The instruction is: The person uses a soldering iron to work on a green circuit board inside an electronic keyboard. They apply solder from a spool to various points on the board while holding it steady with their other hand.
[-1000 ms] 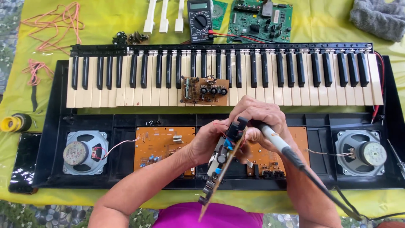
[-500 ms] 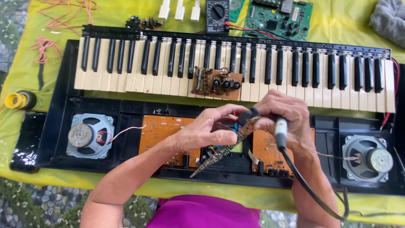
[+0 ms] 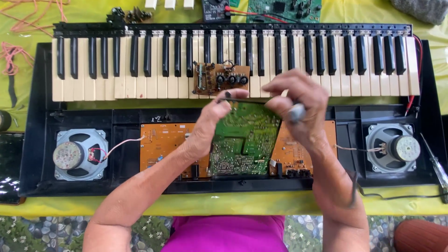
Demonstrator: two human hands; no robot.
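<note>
Between both hands (image 3: 261, 109), green circuit board (image 3: 245, 140) (solder-dotted).

Improvised electronics repair bench, likely domestic or outdoor. Evidence: opened keyboard instrument (image 3: 233, 60) with exposed speakers (image 3: 79, 154) and orange circuit boards (image 3: 163, 144), on a yellow cloth (image 3: 233, 204). Also a multimeter (image 3: 215, 9), screwdriver (image 3: 436, 165), pebbled floor (image 3: 46, 233).

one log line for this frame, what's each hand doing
left hand: holds green circuit board by top edge | right hand: grips soldering iron at board | under: opened keyboard case, orange boards
</note>
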